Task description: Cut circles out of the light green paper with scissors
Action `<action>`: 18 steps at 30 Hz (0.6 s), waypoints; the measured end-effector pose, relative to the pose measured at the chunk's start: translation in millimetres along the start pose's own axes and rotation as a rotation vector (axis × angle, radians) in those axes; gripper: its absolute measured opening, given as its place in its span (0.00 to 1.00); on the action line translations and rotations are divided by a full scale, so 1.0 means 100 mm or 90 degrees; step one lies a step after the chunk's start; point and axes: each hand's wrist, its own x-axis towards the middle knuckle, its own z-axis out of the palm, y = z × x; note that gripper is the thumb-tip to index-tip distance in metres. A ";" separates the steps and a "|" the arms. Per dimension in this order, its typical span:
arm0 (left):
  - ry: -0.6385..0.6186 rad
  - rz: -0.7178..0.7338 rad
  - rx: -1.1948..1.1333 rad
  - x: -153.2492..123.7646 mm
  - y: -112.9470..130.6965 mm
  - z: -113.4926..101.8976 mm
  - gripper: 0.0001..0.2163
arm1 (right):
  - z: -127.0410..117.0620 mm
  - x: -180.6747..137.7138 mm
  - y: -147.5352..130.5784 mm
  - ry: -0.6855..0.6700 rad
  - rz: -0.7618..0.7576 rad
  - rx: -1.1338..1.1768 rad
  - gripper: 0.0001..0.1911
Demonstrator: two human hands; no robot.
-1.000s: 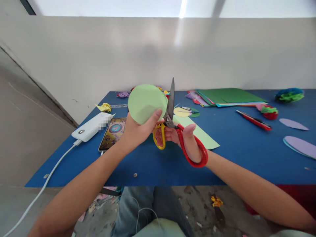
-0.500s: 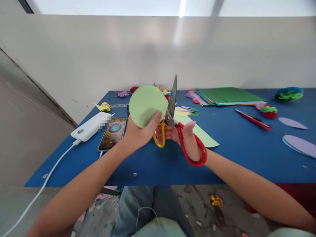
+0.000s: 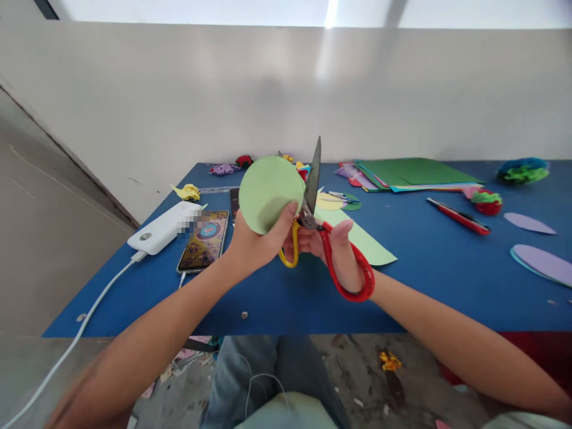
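My left hand (image 3: 263, 238) pinches a light green paper circle (image 3: 270, 190) by its lower right part, thumb on the face toward me. Scissors (image 3: 314, 179) with one red and one yellow handle are in my right hand (image 3: 342, 256), the thumb through the red loop and fingers at the yellow one. The blades point up, close beside the circle's right edge; the lower blade is mostly hidden behind the paper. Under and behind my right hand lies a light green paper sheet (image 3: 366, 241) on the blue table (image 3: 429, 286).
At left are a white power bank (image 3: 163, 228) with a cable and a phone (image 3: 205, 241). To the right lie a red utility knife (image 3: 460, 215), purple paper petals (image 3: 543, 261) and crumpled paper flowers (image 3: 487, 201). Coloured sheets (image 3: 415, 173) are stacked by the wall.
The paper circle and my left hand have shifted slightly right, toward the scissors. The scissors and my right hand have barely moved.
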 end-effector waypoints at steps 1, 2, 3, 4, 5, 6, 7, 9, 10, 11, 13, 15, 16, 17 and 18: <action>-0.009 0.004 0.000 0.00 0.00 0.00 0.20 | 0.00 0.00 0.00 -0.001 -0.005 0.002 0.42; -0.011 0.003 0.000 0.00 0.01 0.00 0.20 | 0.01 0.01 0.00 -0.002 -0.009 0.005 0.42; -0.010 0.000 -0.003 0.00 0.01 0.00 0.20 | 0.01 0.01 0.01 -0.002 -0.013 0.007 0.43; -0.009 -0.003 -0.006 0.00 0.01 0.01 0.20 | 0.00 0.01 0.01 -0.006 -0.016 0.008 0.43; -0.011 -0.004 -0.010 0.00 0.02 0.01 0.20 | 0.00 0.02 0.02 -0.010 -0.018 0.009 0.43; -0.013 -0.005 -0.013 0.01 0.01 0.01 0.20 | -0.01 0.02 0.02 -0.013 -0.020 0.009 0.43; -0.016 -0.008 -0.016 0.01 0.01 0.01 0.20 | -0.01 0.03 0.03 -0.016 -0.022 0.008 0.42; -0.018 -0.019 -0.025 0.01 0.01 0.01 0.20 | -0.03 0.03 0.04 -0.013 -0.025 0.005 0.41; -0.017 -0.026 -0.030 0.01 0.01 0.00 0.20 | -0.03 0.03 0.04 -0.009 -0.025 0.003 0.41; -0.017 -0.032 -0.036 0.01 0.02 0.00 0.19 | -0.03 0.04 0.04 -0.007 -0.021 0.001 0.41; -0.019 -0.039 -0.048 0.01 0.04 0.01 0.19 | -0.03 0.03 0.02 -0.007 -0.012 0.003 0.41; -0.019 -0.050 -0.056 0.01 0.07 0.01 0.19 | -0.01 0.03 0.00 -0.005 -0.001 0.004 0.41; -0.018 -0.056 -0.058 0.01 0.08 0.01 0.19 | 0.00 0.02 -0.01 0.004 0.004 0.003 0.41; -0.017 -0.063 -0.058 0.01 0.09 0.02 0.19 | 0.01 0.02 -0.02 0.013 0.007 0.001 0.41; -0.018 -0.069 -0.056 0.02 0.10 0.02 0.19 | 0.02 0.01 -0.03 0.024 0.010 -0.001 0.41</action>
